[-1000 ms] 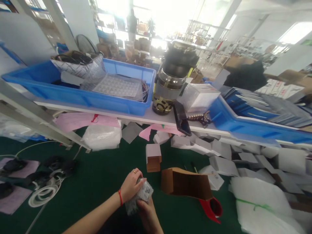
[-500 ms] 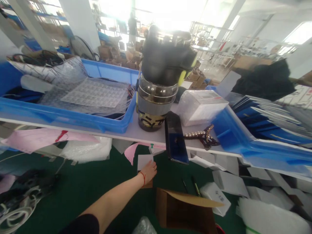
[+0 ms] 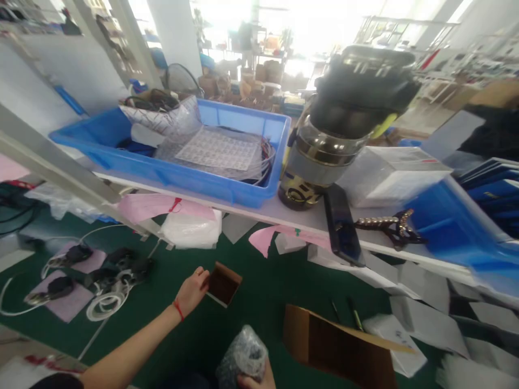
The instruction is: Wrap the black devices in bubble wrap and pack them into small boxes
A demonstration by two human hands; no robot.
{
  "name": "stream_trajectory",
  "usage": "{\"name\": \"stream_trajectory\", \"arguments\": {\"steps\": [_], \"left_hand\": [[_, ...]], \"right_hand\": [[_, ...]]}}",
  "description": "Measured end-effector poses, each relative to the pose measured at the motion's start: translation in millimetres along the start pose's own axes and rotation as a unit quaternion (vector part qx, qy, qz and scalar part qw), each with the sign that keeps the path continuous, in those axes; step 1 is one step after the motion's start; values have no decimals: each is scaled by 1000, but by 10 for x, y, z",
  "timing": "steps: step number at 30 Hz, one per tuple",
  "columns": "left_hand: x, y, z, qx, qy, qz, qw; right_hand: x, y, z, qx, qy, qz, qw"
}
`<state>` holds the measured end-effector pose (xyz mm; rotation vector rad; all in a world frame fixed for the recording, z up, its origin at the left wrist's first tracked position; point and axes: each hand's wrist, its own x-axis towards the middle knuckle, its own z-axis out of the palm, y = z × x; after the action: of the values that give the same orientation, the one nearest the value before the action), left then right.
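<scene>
My left hand (image 3: pixel 190 290) grips a small open cardboard box (image 3: pixel 223 283), brown inside, held just above the green table mat. A red string circles that wrist. At the bottom edge my right hand (image 3: pixel 255 381) shows only in part, its fingers wrapped under a bubble-wrapped item (image 3: pixel 242 361). A larger folded brown carton (image 3: pixel 336 346) lies to the right of the wrapped item.
A raised white shelf (image 3: pixel 292 216) carries a blue bin (image 3: pixel 170 173) of plastic sheets, a large glass jar with a black lid (image 3: pixel 340 124), a dark phone (image 3: pixel 343 224) and a clear box (image 3: pixel 389 175). Cables and pink sheets (image 3: pixel 81 275) lie left; white boxes (image 3: pixel 409 324) lie right.
My left hand reached forward to the small box near the shelf, took it, and has pulled it back toward me. The wrapped item stayed low in my right hand. The camera swung left.
</scene>
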<state>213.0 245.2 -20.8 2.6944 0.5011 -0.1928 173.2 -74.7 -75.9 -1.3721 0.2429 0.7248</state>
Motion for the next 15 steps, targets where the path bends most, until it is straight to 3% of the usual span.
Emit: {"name": "stream_trajectory", "arguments": {"steps": [5, 8, 11, 15], "left_hand": [[-890, -479, 90, -16, 6, -142, 990], [-1218, -596, 190, -16, 3, -188, 982], [-1415, -641, 250, -23, -3, -206, 978], [-1588, -693, 272, -48, -27, -190, 980]], "right_hand": [[-146, -452, 568, -60, -129, -82, 986], [-255, -553, 948, -166, -204, -159, 952], [-304, -443, 1310, -286, -234, -289, 883], [-182, -129, 1651, -380, -159, -528, 743]]}}
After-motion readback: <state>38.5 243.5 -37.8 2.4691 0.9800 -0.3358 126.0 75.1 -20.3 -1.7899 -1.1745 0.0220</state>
